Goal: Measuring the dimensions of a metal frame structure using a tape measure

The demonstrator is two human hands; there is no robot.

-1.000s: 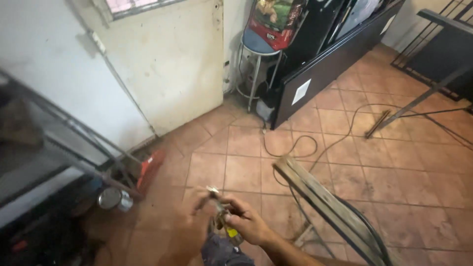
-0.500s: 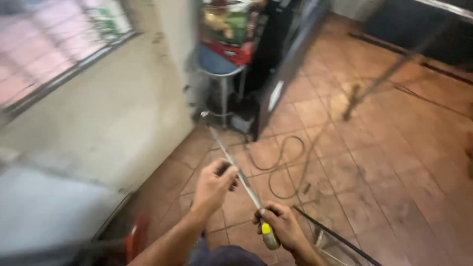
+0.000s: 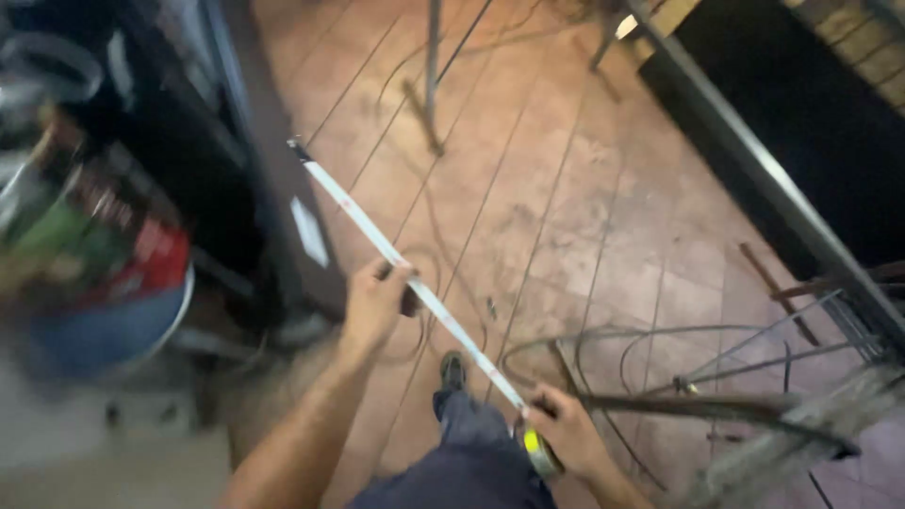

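Now, from the head view, a tape measure (image 3: 539,451) is gripped in the right hand (image 3: 566,435) at the lower centre of the frame, its fingers closed around the yellow-and-grey case. Its white blade (image 3: 405,271) is drawn out in a long diagonal toward the upper left, where the end hook (image 3: 298,149) is seen near the edge of a dark cabinet (image 3: 255,160). Midway along, the blade is pinched by the left hand (image 3: 375,303), fingers curled over it. By the look of it, the pulling-out is done, while the hook is not seen caught on anything, so setting the tape against something appears to be left. Below, a tiled floor (image 3: 584,226) is crossed by loose cables (image 3: 613,349), and metal bars (image 3: 754,405) are laid at the lower right. A blue stool (image 3: 113,330) is blurred at the left.
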